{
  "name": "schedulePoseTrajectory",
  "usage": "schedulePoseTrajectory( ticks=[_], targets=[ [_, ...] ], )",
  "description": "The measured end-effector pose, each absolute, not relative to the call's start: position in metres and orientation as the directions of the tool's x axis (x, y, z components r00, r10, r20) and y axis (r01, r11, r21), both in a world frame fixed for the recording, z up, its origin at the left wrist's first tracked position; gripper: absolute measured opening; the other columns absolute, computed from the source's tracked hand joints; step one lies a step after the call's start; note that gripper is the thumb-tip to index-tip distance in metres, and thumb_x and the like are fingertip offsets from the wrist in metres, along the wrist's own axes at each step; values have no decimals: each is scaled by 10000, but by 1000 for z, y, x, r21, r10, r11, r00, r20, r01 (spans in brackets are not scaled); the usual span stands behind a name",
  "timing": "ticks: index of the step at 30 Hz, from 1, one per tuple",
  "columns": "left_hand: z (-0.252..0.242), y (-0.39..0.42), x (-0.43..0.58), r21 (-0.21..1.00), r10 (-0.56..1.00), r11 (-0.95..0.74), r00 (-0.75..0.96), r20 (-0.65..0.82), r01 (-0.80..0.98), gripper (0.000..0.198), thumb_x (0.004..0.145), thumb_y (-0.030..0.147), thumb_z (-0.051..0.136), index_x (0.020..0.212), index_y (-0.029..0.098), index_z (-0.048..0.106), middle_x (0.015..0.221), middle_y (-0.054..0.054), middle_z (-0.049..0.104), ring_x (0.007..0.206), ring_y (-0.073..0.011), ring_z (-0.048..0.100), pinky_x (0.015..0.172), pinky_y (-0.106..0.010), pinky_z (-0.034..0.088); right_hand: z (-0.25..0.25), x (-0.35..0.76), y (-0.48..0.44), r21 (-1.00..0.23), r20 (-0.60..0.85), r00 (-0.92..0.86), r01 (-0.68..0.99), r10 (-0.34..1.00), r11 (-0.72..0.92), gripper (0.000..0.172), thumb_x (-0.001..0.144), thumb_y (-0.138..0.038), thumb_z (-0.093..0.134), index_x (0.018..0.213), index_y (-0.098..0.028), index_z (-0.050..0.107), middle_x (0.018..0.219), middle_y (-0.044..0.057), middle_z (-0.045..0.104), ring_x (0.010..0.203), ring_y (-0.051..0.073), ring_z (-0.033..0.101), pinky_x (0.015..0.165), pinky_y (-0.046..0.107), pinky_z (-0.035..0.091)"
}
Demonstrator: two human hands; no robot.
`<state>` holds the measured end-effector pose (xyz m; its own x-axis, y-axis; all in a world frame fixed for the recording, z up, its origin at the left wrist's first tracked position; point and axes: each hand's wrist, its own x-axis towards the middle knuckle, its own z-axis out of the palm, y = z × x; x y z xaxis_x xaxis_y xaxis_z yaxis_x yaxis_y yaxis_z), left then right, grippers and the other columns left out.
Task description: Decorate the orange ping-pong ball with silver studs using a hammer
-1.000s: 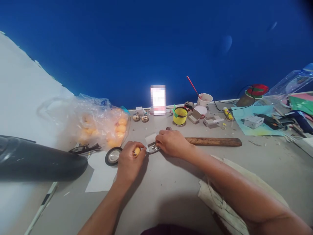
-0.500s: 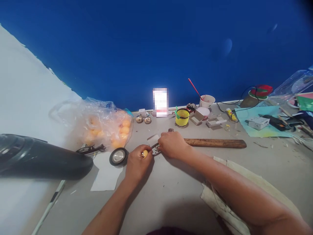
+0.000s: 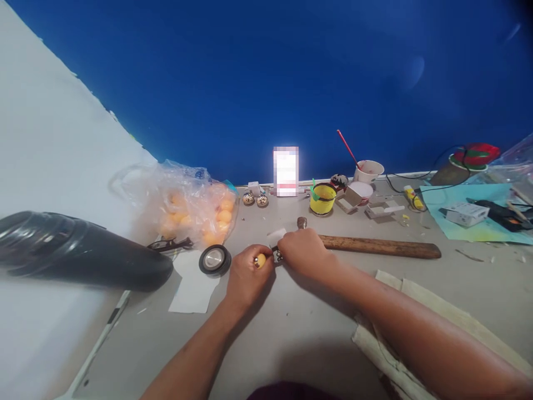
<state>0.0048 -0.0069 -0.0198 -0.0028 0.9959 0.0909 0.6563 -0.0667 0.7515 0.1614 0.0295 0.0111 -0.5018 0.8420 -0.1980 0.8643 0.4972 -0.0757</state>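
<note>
My left hand (image 3: 249, 276) is closed around a small tool whose rounded yellow handle end (image 3: 260, 260) pokes out of the fist. Its working end is hidden. My right hand (image 3: 303, 250) bends over a dark piece with several small shiny metal balls (image 3: 279, 255), fingers closed on it. The two hands almost meet at this piece, just above the table. What the covered part of the piece looks like, I cannot tell. Behind my right hand lies a hammer with a long wooden handle (image 3: 383, 247) and a metal head (image 3: 302, 223).
Left of my hands lie a black roll (image 3: 214, 259), white paper (image 3: 194, 289) and a plastic bag of orange balls (image 3: 200, 208). A dark cylinder (image 3: 83, 253) juts in from the left. A yellow tub (image 3: 322, 199) and small boxes line the back. Cloth (image 3: 416, 300) lies under my right forearm.
The view has swung left, so everything sits further right in it. My hands keep their grips and have drawn slightly closer together; less of the ball-studded piece shows.
</note>
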Motion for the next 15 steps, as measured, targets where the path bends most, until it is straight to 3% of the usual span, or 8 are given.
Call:
schedulePoseTrajectory(
  ticks=[15],
  targets=[
    [-20,-5,3,781,999,-8,-34,38,624,120,742,228,597,739,216,716,783,-39,759,729,-229,672,700,-332,467,3,160,31,-62,-192,-474,880,859,472,243,915,-111,512,1041,-123,719,998,205,751,920,263,743,713,303,522]
  ],
)
